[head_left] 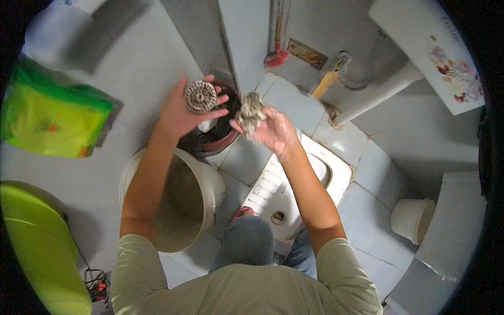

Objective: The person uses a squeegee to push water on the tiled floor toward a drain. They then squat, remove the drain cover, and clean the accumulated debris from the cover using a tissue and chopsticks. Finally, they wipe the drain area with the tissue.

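My left hand (176,114) holds a round, pale metal strainer-like disc (200,97) with rings of small holes, its fingers spread around and behind it. A wet, greyish-white crumpled wad (251,114) sits in the fingers of my right hand (279,131); whether it is cloth or paper, I cannot tell. Wet foam seems to coat that hand. Both hands are raised at about the same height, a short gap apart. Below and between them stands a reddish bin (227,143) lined with a black bag, with something white inside.
A large white bucket (210,197) stands under my left forearm. The white squat toilet (262,191) lies below my right arm. At right are a cistern (443,58), a pipe (380,94) and a small white bucket (407,218). A green bag (58,118) and lime-green tub (39,247) are at left.
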Motion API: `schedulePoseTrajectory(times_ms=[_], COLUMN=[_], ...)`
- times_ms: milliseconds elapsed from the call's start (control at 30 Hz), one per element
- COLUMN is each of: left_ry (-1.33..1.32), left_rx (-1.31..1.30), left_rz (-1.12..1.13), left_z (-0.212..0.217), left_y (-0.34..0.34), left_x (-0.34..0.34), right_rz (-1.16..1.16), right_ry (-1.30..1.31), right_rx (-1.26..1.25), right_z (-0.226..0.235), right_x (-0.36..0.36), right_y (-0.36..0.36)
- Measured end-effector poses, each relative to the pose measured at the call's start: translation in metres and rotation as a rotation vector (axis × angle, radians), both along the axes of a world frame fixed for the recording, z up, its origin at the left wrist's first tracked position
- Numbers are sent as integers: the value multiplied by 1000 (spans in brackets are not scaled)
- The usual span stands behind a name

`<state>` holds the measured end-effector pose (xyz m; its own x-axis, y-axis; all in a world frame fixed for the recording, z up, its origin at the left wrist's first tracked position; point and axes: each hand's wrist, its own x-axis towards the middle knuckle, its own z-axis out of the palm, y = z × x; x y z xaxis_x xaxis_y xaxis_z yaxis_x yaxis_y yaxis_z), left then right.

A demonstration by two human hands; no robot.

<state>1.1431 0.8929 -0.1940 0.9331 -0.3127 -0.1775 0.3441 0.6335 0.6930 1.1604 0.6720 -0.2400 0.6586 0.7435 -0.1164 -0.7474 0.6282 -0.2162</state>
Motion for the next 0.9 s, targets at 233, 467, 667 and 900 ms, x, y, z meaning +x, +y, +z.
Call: schedulePoseTrajectory(times_ms=[233,467,667,900], left_ry=[332,217,-111,208], left_rx=[-119,336,735,338], left_rz=[-82,-450,-706,-877], left_z=[111,290,403,464], left_y=[-114,-227,-296,-384], left_x=[-17,-63,-97,-170], right_rz=[-231,-368,-626,-1094], right_ry=[137,145,203,-76], right_rx=[-138,-291,-475,-1222], right_z=[124,294,424,511], right_x=[-56,-129,-207,-305], right_y=[-104,-192,-241,-293])
